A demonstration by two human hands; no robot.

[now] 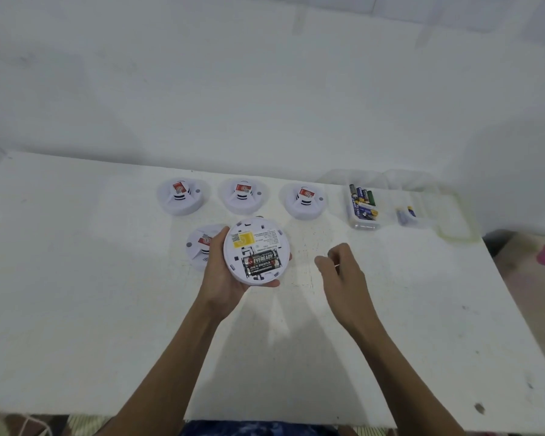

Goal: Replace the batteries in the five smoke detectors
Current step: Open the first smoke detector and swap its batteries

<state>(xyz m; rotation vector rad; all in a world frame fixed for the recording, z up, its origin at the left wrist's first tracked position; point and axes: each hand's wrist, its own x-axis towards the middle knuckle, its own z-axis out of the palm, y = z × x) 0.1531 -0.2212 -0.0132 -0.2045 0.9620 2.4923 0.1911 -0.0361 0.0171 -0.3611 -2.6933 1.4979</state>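
white smoke detector point(256, 250) – batteries point(261, 262) up | left fingers point(272, 283) wrap its rim | right fingers point(323, 262) loosely curled, empty, apart

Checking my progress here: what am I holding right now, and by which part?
Your left hand grips a smoke detector by its round rim, battery side up. Your right hand appears to hold nothing.

A white, scuffed worktop point(107, 309) stands against a plain white wall point(202, 73); a pale floor point(529, 278) with a pink blotch shows at right.
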